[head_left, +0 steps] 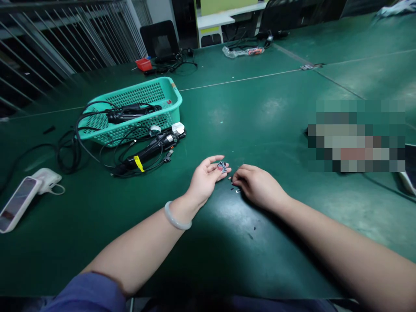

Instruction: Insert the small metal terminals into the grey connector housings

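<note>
My left hand [207, 175], palm turned up, has its thumb and fingers closed around a small grey and red part [222, 167], too small to name more exactly. Close by on the right, my right hand [256, 184] is lowered to the green table with its fingertips pinched together. What those fingertips hold, if anything, is hidden. Beside them lie a tiny orange-pink bit [229, 178] and a tiny black and white piece [238, 190]. A pale bracelet [177, 219] circles my left wrist.
A turquoise basket [136, 93] holding black cabled tools stands on the green table [208, 260] at left. Before it lies a black handheld tool [149, 151]. A phone [19, 203] rests far left. Something pixelated [357, 138] is at right, and a plastic bag [238, 52] lies farther back.
</note>
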Tool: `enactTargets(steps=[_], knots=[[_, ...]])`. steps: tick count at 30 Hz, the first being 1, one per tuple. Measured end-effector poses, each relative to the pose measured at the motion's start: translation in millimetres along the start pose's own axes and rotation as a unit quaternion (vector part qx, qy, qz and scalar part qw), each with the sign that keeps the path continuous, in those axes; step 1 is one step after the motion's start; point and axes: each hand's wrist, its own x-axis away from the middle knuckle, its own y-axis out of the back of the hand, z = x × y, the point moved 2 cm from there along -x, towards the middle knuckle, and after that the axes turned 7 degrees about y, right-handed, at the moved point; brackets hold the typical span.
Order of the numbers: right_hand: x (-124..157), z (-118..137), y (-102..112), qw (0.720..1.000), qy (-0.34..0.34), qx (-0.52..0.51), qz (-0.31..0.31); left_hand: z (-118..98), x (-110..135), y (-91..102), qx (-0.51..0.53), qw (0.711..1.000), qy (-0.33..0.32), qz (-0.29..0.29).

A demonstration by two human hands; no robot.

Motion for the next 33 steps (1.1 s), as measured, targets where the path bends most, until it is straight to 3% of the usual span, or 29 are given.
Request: enactTargets(steps=[3,8,10,13,21,26,29,33], knots=[[1.5,-1.0,7.0,0.999,0.003,-0.031,-0.027,0.8,-0.6,0.5,-0.01,1.0,-0.009,0.015],[3.5,5.9,23.5,0.983,-0.008,-0.097,-0.153,3.2,-1.4,0.5,-0.037,0.997,-0.041,0.047],[3.7,10.6,25.6,0.978,-0.011,-0.115,-0.175,3.2,-0.5,-0.4,-0.061,0.994,-0.067,0.054],[3.6,14.4,24.5,0.976,-0.013,-0.125,-0.177,2.9,1.9,-2.6,-0.083,0.991,-0.088,0.061],[6.3,15.7,20.1,0.976,0.002,-0.105,-0.188,1.6,5.0,-6.2,-0.074,0.993,-0.069,0.064],[8.0,20.0,20.5,0.976,0.032,-0.084,-0.198,3.7,2.5,-4.3,-0.036,0.997,-0.035,0.065],[7.2,15.5,21.8,0.975,0.016,-0.097,-0.2,3.4,0.5,-0.9,0.033,0.998,-0.027,0.038],[3.2,3.4,14.2,0.99,-0.02,-0.074,-0.115,1.8,-1.5,3.0,0.115,0.993,-0.026,-0.009]])
